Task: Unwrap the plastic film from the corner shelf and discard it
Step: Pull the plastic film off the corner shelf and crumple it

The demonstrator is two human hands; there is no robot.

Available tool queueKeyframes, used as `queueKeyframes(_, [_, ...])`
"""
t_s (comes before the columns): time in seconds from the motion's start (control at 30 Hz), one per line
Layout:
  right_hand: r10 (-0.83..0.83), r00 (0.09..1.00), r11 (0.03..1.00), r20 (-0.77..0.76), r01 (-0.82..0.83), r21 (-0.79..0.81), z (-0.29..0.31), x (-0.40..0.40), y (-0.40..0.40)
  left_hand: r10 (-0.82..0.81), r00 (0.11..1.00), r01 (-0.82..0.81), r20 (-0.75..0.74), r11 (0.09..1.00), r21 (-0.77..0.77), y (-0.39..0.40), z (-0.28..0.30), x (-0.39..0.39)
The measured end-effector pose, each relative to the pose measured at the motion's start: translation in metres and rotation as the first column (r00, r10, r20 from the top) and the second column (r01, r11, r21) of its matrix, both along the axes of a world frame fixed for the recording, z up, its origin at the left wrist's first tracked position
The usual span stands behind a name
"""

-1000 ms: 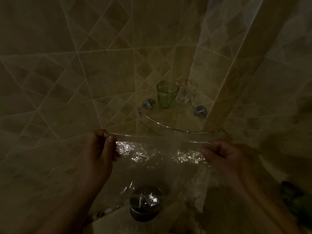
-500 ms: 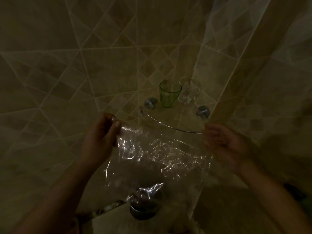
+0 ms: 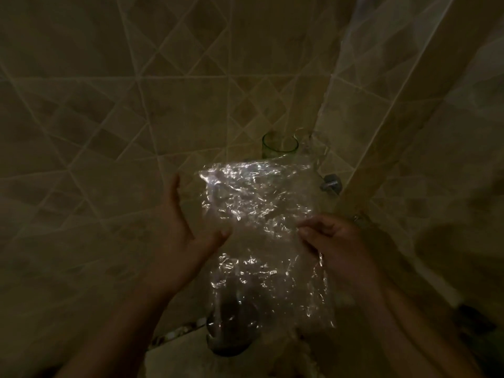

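A crinkled sheet of clear plastic film (image 3: 259, 214) hangs in front of me and hides most of the corner shelf; only the shelf's right metal bracket (image 3: 330, 183) shows. My right hand (image 3: 335, 241) pinches the film at its right edge. My left hand (image 3: 188, 227) is beside the film's left edge with fingers spread, its thumb touching the sheet and no clear grip. The room is dim.
A green glass (image 3: 279, 145) and a clear glass (image 3: 313, 143) stand at the back of the shelf in the tiled corner. Below the film a dark round container (image 3: 231, 339) sits low down. Tiled walls close in on left and right.
The film has come away from the shelf's front rail and now hangs higher and closer to me. My left hand has let go of its top corner and opened. Both hands moved inward.
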State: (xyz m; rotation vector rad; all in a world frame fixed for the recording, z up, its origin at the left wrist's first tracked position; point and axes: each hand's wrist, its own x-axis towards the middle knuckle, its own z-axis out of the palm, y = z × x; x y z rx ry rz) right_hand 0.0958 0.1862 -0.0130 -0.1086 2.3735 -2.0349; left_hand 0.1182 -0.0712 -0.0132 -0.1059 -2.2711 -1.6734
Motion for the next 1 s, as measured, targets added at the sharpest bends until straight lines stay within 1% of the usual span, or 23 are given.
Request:
queueKeyframes(0.03, [-0.009,1.000,0.999,0.021,0.010,-0.038,-0.003,0.001,0.001,-0.109,0.982,0.075,0.154,0.975,0.208,0.006,-0.012,0.009])
queueKeyframes(0.07, [-0.005,0.999,0.998,0.039,0.008,-0.057,-0.007,0.004,0.002,-0.237,0.940,0.105,0.247,0.886,0.452,0.011,-0.023,0.016])
queueKeyframes(0.1, [0.008,0.998,0.998,0.055,-0.004,-0.064,-0.011,0.006,0.002,-0.354,0.883,0.077,0.307,0.756,0.650,0.013,-0.033,0.021])
queueKeyframes(0.13, [0.020,0.997,0.998,0.071,-0.016,-0.059,-0.014,0.009,0.002,-0.440,0.830,0.036,0.343,0.655,0.755,0.012,-0.042,0.022])
queueKeyframes(0.17, [0.028,0.996,0.998,0.085,-0.024,-0.050,-0.016,0.012,0.002,-0.488,0.799,0.035,0.351,0.620,0.784,0.010,-0.049,0.023])
queueKeyframes(0.2, [0.027,0.995,0.999,0.098,-0.024,-0.033,-0.019,0.014,0.002,-0.493,0.799,0.063,0.345,0.639,0.767,0.008,-0.053,0.021])
queueKeyframes(0.27, [0.026,0.994,0.998,0.108,-0.031,0.046,-0.021,0.016,0.003,-0.451,0.841,0.132,0.299,0.707,0.695,0.004,-0.056,0.017])
queueKeyframes(0.3, [0.049,0.992,0.995,0.113,-0.058,0.077,-0.021,0.017,0.006,-0.448,0.852,0.170,0.271,0.727,0.665,0.002,-0.055,0.015])
queueKeyframes(0.33, [0.078,0.989,0.994,0.124,-0.087,0.073,-0.022,0.018,0.008,-0.463,0.850,0.214,0.252,0.741,0.637,0.000,-0.054,0.014])
queueKeyframes(0.4, [0.151,0.976,0.989,0.156,-0.147,-0.031,-0.023,0.020,0.012,-0.508,0.829,0.283,0.233,0.741,0.609,-0.006,-0.052,0.013])
queueKeyframes(0.47, [0.208,0.963,0.970,0.174,-0.180,-0.163,-0.025,0.024,0.019,-0.544,0.809,0.290,0.221,0.697,0.656,-0.008,-0.050,0.013])
queueKeyframes(0.57, [0.240,0.961,0.927,0.141,-0.183,-0.328,-0.031,0.022,0.017,-0.580,0.798,0.260,0.164,0.578,0.774,-0.010,-0.051,0.013])
queueKeyframes(0.67, [0.219,0.966,0.883,0.134,-0.138,-0.448,-0.036,0.024,0.020,-0.604,0.783,0.267,0.146,0.539,0.799,-0.010,-0.051,0.016])
queueKeyframes(0.73, [0.219,0.965,0.867,0.145,-0.125,-0.482,-0.037,0.028,0.024,-0.628,0.762,0.268,0.159,0.528,0.806,-0.015,-0.051,0.015])
queueKeyframes(0.8, [0.235,0.948,0.893,0.213,-0.124,-0.432,-0.042,0.031,0.025,-0.593,0.774,0.221,0.223,0.583,0.782,-0.015,-0.053,0.012])
queueKeyframes(0.83, [0.215,0.940,0.924,0.264,-0.108,-0.366,-0.044,0.032,0.024,-0.553,0.789,0.185,0.269,0.631,0.754,-0.014,-0.057,0.010])
queueKeyframes(0.87, [0.191,0.940,0.952,0.284,-0.107,-0.287,-0.047,0.032,0.023,-0.515,0.800,0.173,0.307,0.689,0.704,-0.013,-0.060,0.008])
queueKeyframes(0.9, [0.180,0.942,0.970,0.281,-0.123,-0.211,-0.051,0.031,0.023,-0.500,0.803,0.187,0.323,0.727,0.661,-0.011,-0.061,0.007])
queueKeyframes(0.93, [0.178,0.941,0.981,0.287,-0.147,-0.125,-0.055,0.030,0.022,-0.509,0.795,0.214,0.330,0.744,0.632,-0.011,-0.062,0.006])
queueKeyframes(0.97, [0.178,0.939,0.984,0.295,-0.170,-0.054,-0.059,0.030,0.021,-0.523,0.784,0.225,0.335,0.742,0.631,-0.012,-0.064,0.006])
queueKeyframes(1.0, [0.145,0.942,0.988,0.304,-0.152,0.000,-0.062,0.030,0.018,-0.530,0.771,0.208,0.354,0.735,0.646,-0.014,-0.066,0.006])
